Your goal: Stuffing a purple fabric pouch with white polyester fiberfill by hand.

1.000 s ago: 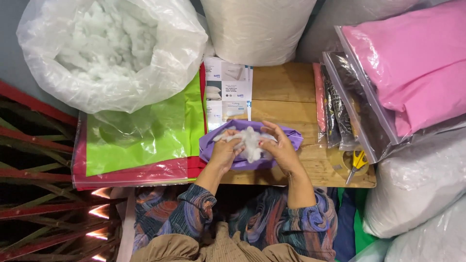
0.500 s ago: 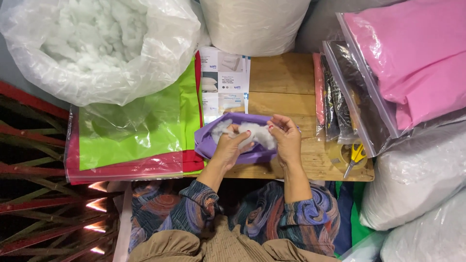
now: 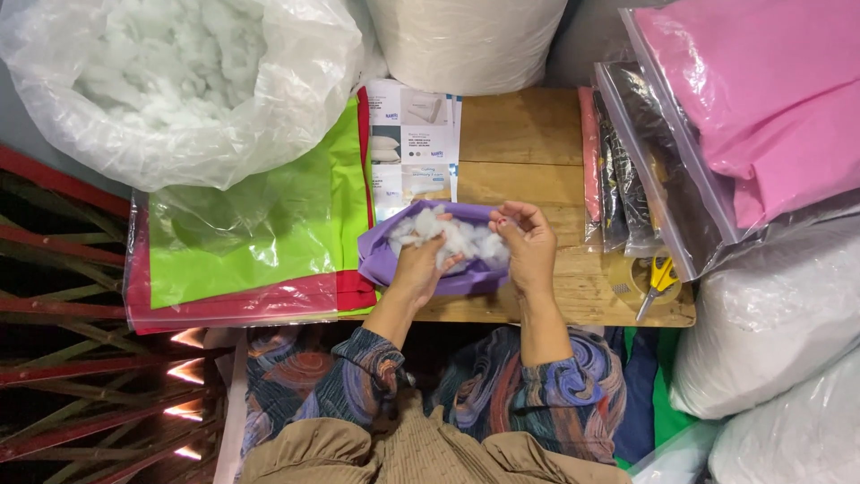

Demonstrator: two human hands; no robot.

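White polyester stuffing [image 3: 461, 240] is lying between both hands, inside the purple fabric cover [image 3: 381, 262]. Left hand [image 3: 419, 267] is pinching a tuft; right hand [image 3: 530, 246] is gripping the cover's edge. Stuffing seems very light, soft and clingy, best taken by small handfuls.

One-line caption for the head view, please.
Both hands, left and right, press white stuffing into a purple cover on a wooden table.

Fluffy white stuffing [image 3: 461, 240] fills matt purple cloth cover [image 3: 381, 260] on rough wooden table [image 3: 528, 152].
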